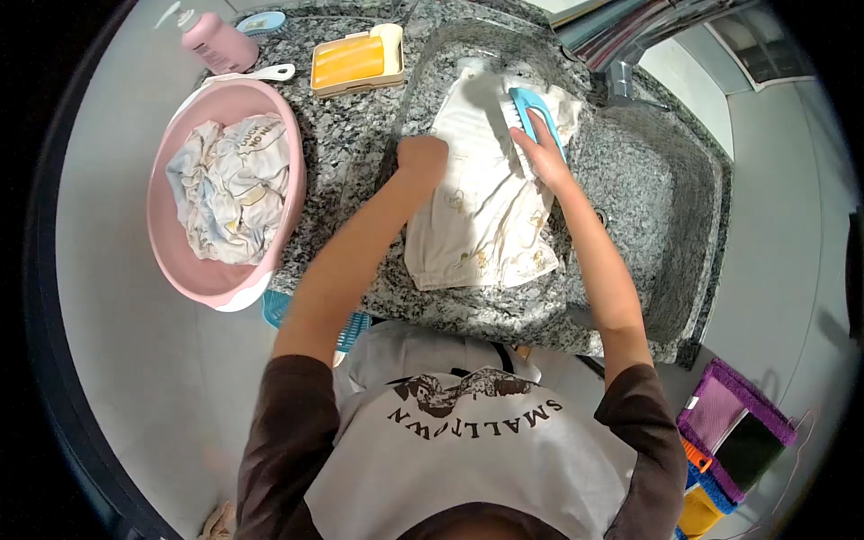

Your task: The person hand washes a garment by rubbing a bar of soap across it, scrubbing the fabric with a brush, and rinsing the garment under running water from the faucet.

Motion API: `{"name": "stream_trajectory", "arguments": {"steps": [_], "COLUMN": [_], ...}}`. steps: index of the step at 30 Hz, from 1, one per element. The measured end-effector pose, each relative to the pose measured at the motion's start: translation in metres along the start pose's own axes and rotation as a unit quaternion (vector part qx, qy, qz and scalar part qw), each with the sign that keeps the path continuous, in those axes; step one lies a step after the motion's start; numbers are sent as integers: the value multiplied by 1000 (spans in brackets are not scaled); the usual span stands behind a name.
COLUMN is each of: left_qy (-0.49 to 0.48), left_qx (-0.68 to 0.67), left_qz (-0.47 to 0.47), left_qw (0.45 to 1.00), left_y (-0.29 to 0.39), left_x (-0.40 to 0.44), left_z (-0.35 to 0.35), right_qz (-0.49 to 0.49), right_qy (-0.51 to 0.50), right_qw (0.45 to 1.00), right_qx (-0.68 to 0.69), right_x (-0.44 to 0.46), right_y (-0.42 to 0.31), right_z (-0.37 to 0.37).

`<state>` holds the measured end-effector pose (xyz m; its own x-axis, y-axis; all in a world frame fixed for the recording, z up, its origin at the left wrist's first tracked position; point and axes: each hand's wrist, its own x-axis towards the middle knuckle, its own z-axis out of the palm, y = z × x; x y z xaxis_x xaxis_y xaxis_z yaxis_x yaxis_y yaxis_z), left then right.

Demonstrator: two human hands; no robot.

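In the head view, a speckled granite counter (346,189) with a recessed sink (648,207) is running along a grey wall, and a faucet (621,83) is standing at the sink's far edge. The pale garment (486,198) is lying spread out on the granite, left of the sink, with small printed figures showing near its lower end. The right hand (542,153) is gripping a blue brush (540,117), whose white bristles are facing the cloth. The left hand (422,160) is curling into a loose fist at the garment's left edge, perhaps pinching the fabric, though its fingertips are hidden. Farther left, a pink basin (216,283) is holding crumpled printed clothes (234,193), while a soap box (360,63) and a pink pump bottle (219,43) are sitting beyond it.
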<state>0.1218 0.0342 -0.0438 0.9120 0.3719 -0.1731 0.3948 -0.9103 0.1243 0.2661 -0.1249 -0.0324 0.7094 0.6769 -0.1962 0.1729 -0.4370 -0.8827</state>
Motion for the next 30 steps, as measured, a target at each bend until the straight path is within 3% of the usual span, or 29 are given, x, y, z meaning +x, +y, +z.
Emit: {"name": "stream_trajectory", "arguments": {"steps": [1, 2, 4, 9, 14, 15, 16, 17, 18, 19, 21, 22, 24, 26, 28, 30], "left_qy": [-1, -1, 184, 188, 180, 180, 216, 251, 153, 51, -106, -108, 51, 75, 122, 109], "left_qx": [58, 59, 136, 168, 141, 140, 124, 107, 75, 44, -37, -34, -26, -33, -28, -36], "left_qz": [65, 60, 62, 11, -63, -61, 1, 61, 82, 104, 31, 37, 152, 158, 167, 179], "left_qw": [996, 996, 971, 968, 971, 972, 968, 960, 982, 992, 993, 993, 987, 984, 978, 977], "left_y": [-3, -5, -9, -17, -24, -22, -20, -17, -13, -10, -8, -11, -20, -22, -22, -24], "left_x": [1, 5, 22, 48, 40, 30, 14, -4, -25, -48, -85, -101, -122, -123, -122, -114], "left_z": [-4, -6, -8, -35, -53, -51, -49, -45, -50, -56, -48, -37, -14, -11, -8, -11], "right_qz": [-13, -20, -32, -154, -139, -139, -211, -100, -12, -13, -32, -52, -42, -57, -1, 47], "right_qy": [2, 6, 4, 37, 32, 10, 31, 19, -5, -26, -26, -41, 25, 87, 105, 110], "right_qw": [1000, 1000, 998, 976, 980, 982, 960, 962, 961, 964, 945, 949, 945, 943, 924, 906], "right_qx": [-10, -22, -57, -150, -137, -131, -181, -254, -275, -263, -324, -308, -322, -317, -368, -407], "right_x": [1, 3, 11, 59, 60, 54, 36, 11, -19, -45, -92, -107, -128, -125, -109, -99], "right_y": [0, 0, -7, -14, -37, -38, -48, -55, -69, -70, -66, -78, -72, -49, -30, -38], "right_z": [1, 1, 0, -5, -6, -4, 1, 6, 12, 20, 47, 61, 101, 116, 92, 71]}}
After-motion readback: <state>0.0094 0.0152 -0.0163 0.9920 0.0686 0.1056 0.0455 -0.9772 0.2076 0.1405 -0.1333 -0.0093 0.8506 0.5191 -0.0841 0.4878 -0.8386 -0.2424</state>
